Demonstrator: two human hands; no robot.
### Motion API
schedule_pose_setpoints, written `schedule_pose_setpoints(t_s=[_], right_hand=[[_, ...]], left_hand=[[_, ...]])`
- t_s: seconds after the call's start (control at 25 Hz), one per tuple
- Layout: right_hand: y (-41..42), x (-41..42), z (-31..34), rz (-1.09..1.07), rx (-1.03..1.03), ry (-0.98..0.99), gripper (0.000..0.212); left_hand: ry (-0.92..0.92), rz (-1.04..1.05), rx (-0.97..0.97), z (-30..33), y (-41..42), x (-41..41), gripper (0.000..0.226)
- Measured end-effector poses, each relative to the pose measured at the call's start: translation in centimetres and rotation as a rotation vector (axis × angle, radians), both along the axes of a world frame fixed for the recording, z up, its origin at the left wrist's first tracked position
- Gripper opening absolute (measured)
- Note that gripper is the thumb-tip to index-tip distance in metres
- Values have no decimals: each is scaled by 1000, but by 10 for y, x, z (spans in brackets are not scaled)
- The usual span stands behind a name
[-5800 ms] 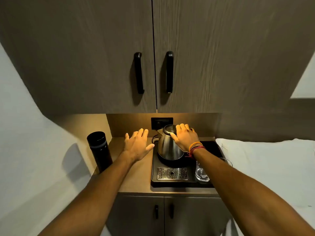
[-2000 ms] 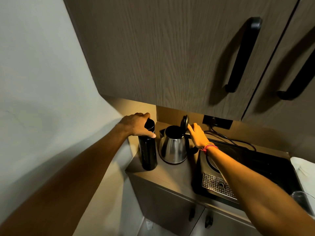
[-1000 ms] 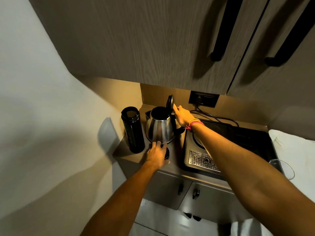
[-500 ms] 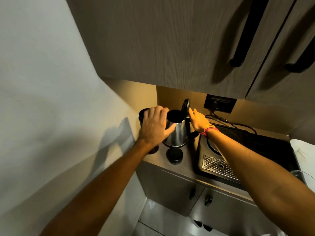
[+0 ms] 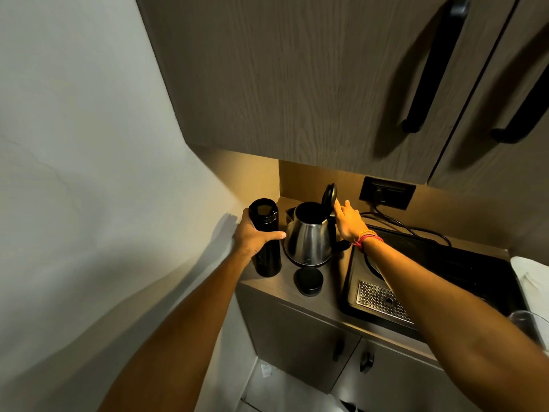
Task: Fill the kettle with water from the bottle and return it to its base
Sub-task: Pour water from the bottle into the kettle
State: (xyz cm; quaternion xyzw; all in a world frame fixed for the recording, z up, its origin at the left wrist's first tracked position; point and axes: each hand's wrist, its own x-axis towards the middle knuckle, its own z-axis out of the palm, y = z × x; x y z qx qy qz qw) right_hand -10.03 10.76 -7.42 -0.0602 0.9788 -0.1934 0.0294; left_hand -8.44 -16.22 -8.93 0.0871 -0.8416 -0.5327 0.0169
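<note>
A steel kettle [image 5: 309,245] stands on the counter off its base, its black lid [image 5: 329,196] tipped up. My right hand [image 5: 348,219] rests against the lid and the top of the handle, fingers extended. Left of the kettle stands a black bottle [image 5: 266,257], uncapped, upright on the counter. My left hand [image 5: 254,234] is wrapped around the bottle's upper body. The bottle's black cap [image 5: 308,281] lies on the counter in front of the kettle. The round kettle base [image 5: 373,264] sits in the black tray, partly hidden by my right forearm.
The black tray [image 5: 463,269] with a metal drip grate [image 5: 381,300] fills the counter's right side. A power cord [image 5: 407,228] runs to a wall socket [image 5: 386,193]. A glass [image 5: 527,321] stands at the tray's right front. Cabinet doors hang low overhead; a wall is at the left.
My left hand has dropped from over the bottle's mouth and closed around its body. My right hand stays at the raised lid. The view has shifted slightly.
</note>
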Motion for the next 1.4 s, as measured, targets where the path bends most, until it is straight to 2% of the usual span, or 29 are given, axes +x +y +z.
schedule_pose_setpoints(t_s=[0.16, 0.28, 0.48, 0.76, 1.0, 1.4], right_hand=[[2, -1, -1, -1, -17, -12, 72], [1, -4, -3, -9, -34, -13, 71], [1, -8, -9, -61, -60, -31, 72], [2, -10, -10, -59, -49, -23, 72], [3, -11, -11, -54, -41, -3, 72], [3, -12, -10, -66, -25, -2, 69]], left_hand=[[81, 98, 47, -7, 14, 10, 84], [179, 121, 5, -7, 20, 18, 80], [275, 22, -161, 5, 33, 16, 75], [260, -97, -378, 40, 39, 0, 67], [149, -213, -689, 60, 48, -14, 83], [58, -249, -989, 63, 63, -23, 84]])
